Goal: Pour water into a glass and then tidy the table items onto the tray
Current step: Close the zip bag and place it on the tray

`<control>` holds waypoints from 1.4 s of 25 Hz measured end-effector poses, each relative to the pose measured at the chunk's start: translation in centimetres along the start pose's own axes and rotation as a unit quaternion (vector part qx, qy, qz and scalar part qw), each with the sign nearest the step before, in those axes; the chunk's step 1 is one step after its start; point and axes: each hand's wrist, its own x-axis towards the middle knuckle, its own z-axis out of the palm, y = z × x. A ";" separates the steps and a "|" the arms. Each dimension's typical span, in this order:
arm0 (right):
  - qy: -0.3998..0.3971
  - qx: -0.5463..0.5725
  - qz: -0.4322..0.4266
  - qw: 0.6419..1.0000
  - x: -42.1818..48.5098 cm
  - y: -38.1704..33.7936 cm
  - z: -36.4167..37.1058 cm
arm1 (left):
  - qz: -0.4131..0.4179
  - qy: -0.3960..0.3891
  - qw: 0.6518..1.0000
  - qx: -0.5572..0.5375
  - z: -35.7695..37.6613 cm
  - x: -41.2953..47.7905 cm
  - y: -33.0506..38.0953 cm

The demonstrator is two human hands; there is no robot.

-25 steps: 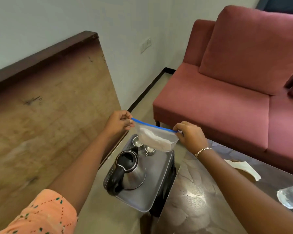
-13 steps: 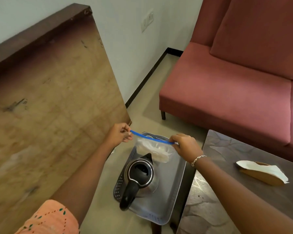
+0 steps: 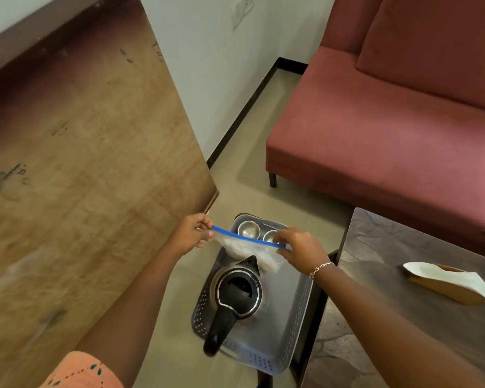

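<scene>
**Zip bag coming down over the tray**
Thumb and fingers of the left hand (image 3: pixel 192 233) and right hand (image 3: pixel 300 249) each pinch one end of the blue-zipped bag (image 3: pixel 244 247). It now hangs lower, just over the kettle (image 3: pixel 238 292) spout on the tray (image 3: pixel 289 312), nearer than the steel cups (image 3: pixel 248 229); setting it down looks next.

shiny metal kettle (image 3: pixel 240 289), perforated metal tray (image 3: pixel 284 331)

Single head-worn wide-angle view, facing forward and steeply down, close above the tray (image 3: pixel 289 309), sofa (image 3: pixel 375 135) beyond
</scene>
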 end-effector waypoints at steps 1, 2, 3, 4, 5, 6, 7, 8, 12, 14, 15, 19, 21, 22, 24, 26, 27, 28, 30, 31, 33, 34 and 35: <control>-0.003 0.070 0.018 0.997 -0.1 0.3 0.0 | -0.011 -0.021 1.000 0.016 0.2 -0.1 -0.3; -0.020 0.164 0.041 0.985 -0.3 0.6 0.0 | -0.014 -0.046 0.998 0.034 0.5 0.0 -0.7; -0.043 0.273 0.057 0.959 -0.5 1.0 0.0 | -0.016 -0.069 0.996 0.056 1.0 0.3 -1.3; -0.063 0.367 0.074 0.925 -0.7 1.6 0.2 | -0.021 -0.082 0.994 0.076 1.6 0.5 -1.8; -0.078 0.429 0.093 0.895 -0.9 2.2 0.5 | -0.027 -0.081 0.992 0.095 2.2 0.8 -2.2; -0.091 0.449 0.117 0.881 -1.2 2.9 1.2 | -0.033 -0.073 0.991 0.109 2.7 1.0 -2.4; -0.107 0.436 0.140 0.882 -1.3 3.7 2.1 | -0.039 -0.068 0.989 0.125 3.1 1.2 -2.6; -0.126 0.391 0.162 0.897 -1.4 4.3 3.1 | -0.036 -0.074 0.989 0.126 3.5 1.5 -2.9; -0.185 0.214 0.180 0.942 -0.6 4.6 6.4 | -0.012 -0.130 0.987 0.095 4.1 2.9 -4.3; -0.207 0.171 0.163 0.949 -0.1 3.8 7.1 | -0.020 -0.123 0.987 0.103 4.2 3.4 -5.0; -0.212 0.158 0.157 0.952 0.1 3.6 7.3 | -0.026 -0.115 0.985 0.122 4.2 3.6 -5.2; -0.204 0.141 0.134 0.959 0.5 3.5 8.1 | 0.006 -0.111 0.946 0.305 4.4 3.7 -5.3; -0.214 0.109 0.118 0.964 0.8 3.7 8.8 | 0.011 -0.105 0.928 0.356 4.5 3.9 -5.7; -0.214 0.096 0.111 0.966 1.1 3.7 9.1 | 0.014 -0.101 0.922 0.373 4.6 4.0 -6.0; -0.207 0.073 0.105 0.970 1.5 3.6 9.4 | 0.008 -0.085 0.927 0.366 4.8 3.9 -6.6; -0.198 0.066 0.120 0.971 1.5 3.5 9.2 | 0.015 -0.057 0.938 0.342 4.6 3.5 -7.0; -0.187 0.066 0.125 0.972 1.3 3.5 8.9 | 0.024 -0.040 0.943 0.331 4.5 3.2 -7.4; -0.172 0.068 0.124 0.975 0.9 3.7 8.5 | 0.033 -0.020 0.946 0.322 4.3 2.7 -7.6; -0.125 0.070 0.118 0.983 -0.1 4.2 7.7 | 0.062 0.031 0.949 0.308 4.1 1.6 -7.7; -0.095 0.059 0.118 0.987 -0.7 4.6 7.3 | 0.082 0.065 0.945 0.309 4.1 0.8 -7.5; -0.024 0.006 0.107 0.994 -2.0 5.2 6.7 | 0.113 0.137 0.934 0.310 4.6 -1.0 -6.7; 0.011 -0.025 0.102 0.994 -2.6 5.5 6.4 | 0.123 0.163 0.930 0.306 5.0 -1.9 -6.2; 0.044 -0.052 0.098 0.993 -3.3 5.7 6.0 | 0.137 0.183 0.923 0.308 5.6 -2.8 -5.6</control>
